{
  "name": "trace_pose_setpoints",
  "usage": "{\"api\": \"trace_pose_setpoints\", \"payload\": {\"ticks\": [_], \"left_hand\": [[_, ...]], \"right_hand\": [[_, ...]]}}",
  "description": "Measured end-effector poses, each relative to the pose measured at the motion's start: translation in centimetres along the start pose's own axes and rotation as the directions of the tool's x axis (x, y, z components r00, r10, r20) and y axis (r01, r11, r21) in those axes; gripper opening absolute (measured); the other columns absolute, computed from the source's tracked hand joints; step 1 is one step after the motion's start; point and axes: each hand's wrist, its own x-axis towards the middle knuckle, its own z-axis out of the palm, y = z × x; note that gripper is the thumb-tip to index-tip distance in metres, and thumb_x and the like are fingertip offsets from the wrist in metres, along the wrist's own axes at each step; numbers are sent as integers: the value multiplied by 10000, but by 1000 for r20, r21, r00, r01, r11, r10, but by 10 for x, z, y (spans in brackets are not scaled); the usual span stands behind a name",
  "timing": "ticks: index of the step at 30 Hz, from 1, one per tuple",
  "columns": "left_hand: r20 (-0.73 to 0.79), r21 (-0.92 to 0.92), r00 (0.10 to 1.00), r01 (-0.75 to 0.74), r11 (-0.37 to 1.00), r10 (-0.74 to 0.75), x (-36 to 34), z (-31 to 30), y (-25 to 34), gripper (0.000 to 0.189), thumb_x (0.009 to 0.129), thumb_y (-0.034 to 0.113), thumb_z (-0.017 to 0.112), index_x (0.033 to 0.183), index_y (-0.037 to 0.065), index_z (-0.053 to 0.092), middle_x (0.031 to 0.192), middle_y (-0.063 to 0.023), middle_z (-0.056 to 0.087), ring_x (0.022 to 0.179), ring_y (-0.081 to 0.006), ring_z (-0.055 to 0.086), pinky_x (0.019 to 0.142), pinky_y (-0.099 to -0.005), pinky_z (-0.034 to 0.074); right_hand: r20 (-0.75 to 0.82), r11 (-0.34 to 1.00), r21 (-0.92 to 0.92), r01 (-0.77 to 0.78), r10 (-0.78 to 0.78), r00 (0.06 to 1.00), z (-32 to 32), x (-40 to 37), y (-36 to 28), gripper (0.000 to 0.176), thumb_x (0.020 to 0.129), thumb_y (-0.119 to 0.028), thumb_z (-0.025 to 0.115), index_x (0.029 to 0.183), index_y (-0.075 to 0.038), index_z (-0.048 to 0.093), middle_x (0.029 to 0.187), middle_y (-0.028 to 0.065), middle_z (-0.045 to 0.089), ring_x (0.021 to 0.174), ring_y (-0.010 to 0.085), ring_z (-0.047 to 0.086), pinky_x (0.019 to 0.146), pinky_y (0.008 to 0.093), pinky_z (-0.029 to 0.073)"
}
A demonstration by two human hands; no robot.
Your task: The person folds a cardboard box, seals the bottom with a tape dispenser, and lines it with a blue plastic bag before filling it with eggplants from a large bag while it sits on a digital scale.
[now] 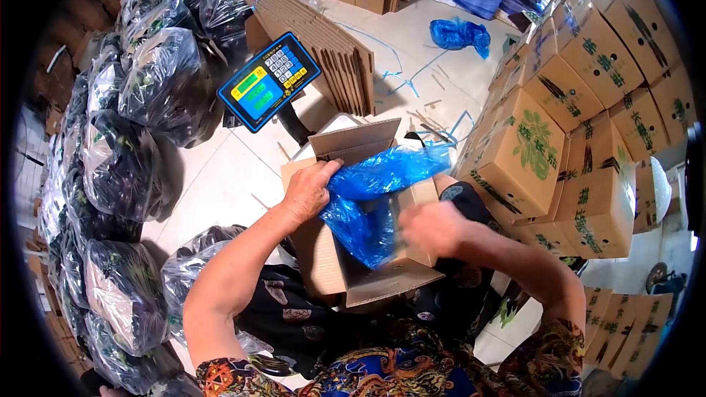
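Note:
An open cardboard box (pixel 320 257) stands before me with its flaps folded out. Blue plastic bag (pixel 390 173) film lines it and bulges over its far side; the bag's inside looks hollow. At the left rim my left hand (pixel 312 187) is closed, its fingers pinching the bag's edge beside the box wall. My right hand (pixel 434 229) is over the box's right side, close to the bag. Motion blurs its fingers, so I cannot make out whether it grips the film. Just beyond the box is a blue digital scale display (pixel 270 81) with a keypad.
Clear plastic sacks (pixel 165 81) of dark contents are heaped along the left. Flattened cartons (pixel 323 44) lean behind the display. Printed closed cartons (pixel 518 147) are stacked at the right. A crumpled blue bag (pixel 460 35) and strapping scraps (pixel 412 84) lie on the tiled floor.

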Motion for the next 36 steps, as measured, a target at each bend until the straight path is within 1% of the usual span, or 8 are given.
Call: {"api": "trace_pose_setpoints", "payload": {"ticks": [1, 4, 9, 13, 18, 24, 30, 36], "left_hand": [[-8, -12, 1000, -31, 999, 30, 0, 0, 2, 546, 689, -33, 536, 1218, 101, 545, 984, -180, 627, 932, -394, 599, 822, -447, 501], [-21, -37, 991, -130, 991, 129, -1, -5, 11, 596, 669, -55, 551, 1245, 96, 522, 960, -157, 609, 911, -384, 597, 810, -444, 501], [154, 29, 988, -31, 999, 27, -10, -26, 28, 710, 691, -45, 569, 1370, 109, 434, 1124, -216, 577, 1037, -406, 559, 912, -428, 465], [233, 179, 970, 26, 984, -68, -20, -23, 19, 822, 727, 168, 739, 1439, 94, 336, 1228, -212, 523, 1145, -369, 503, 997, -416, 411], [235, -492, 939, 339, 802, -253, -2, -25, 33, 673, 821, 400, 699, 1337, 30, 476, 1208, -227, 577, 1084, -319, 585, 950, -390, 458], [540, -568, 798, 580, 584, -267, -7, -18, 93, 588, 858, 462, 650, 1231, 16, 562, 1020, -131, 649, 918, -192, 609, 781, -316, 517], [522, -503, 847, 399, 767, -98, -20, -15, 118, 396, 863, 317, 681, 1116, 23, 601, 949, -93, 633, 900, -152, 579, 810, -314, 484], [319, -764, 920, 391, 513, -227, -24, 6, 79, 82, 923, 149, 575, 862, 95, 577, 780, 44, 544, 716, -53, 498, 672, -233, 440]], "right_hand": [[-405, 975, 202, -95, 172, 898, 5, -9, 11, 129, 846, -205, 572, 894, -85, 578, 893, 95, 584, 893, 283, 588, 680, 392, 510], [-676, 957, 194, -214, 289, 678, 2, -1, 57, 452, 792, -287, 708, 1100, -5, 535, 1090, 165, 540, 1015, 324, 522, 843, 406, 457], [-14, 709, 568, -419, 517, 856, 19, 22, 106, 458, 769, -282, 720, 1089, 19, 592, 1037, 204, 599, 987, 357, 577, 878, 412, 459], [-486, 886, 461, -50, 299, 821, 5, 8, 83, 282, 805, -197, 694, 968, 13, 598, 862, 206, 592, 912, 369, 596, 779, 386, 478], [-498, 776, 590, 223, 132, 857, -25, -31, 4, 258, 886, -154, 591, 1091, -28, 499, 801, 207, 595, 814, 374, 624, 707, 440, 480], [-463, 846, 462, 265, -25, 886, 12, -31, -66, 233, 890, -166, 574, 1078, -65, 481, 924, 167, 545, 877, 337, 567, 736, 443, 489], [-358, 880, 454, 140, 37, 933, 20, -13, -103, 184, 869, -92, 546, 1038, -42, 494, 955, 147, 538, 849, 332, 565, 716, 445, 465], [-287, 823, 559, 96, 83, 954, 22, -9, -104, 189, 909, -140, 515, 1045, -27, 445, 918, 191, 574, 796, 400, 608, 678, 510, 478]]}}
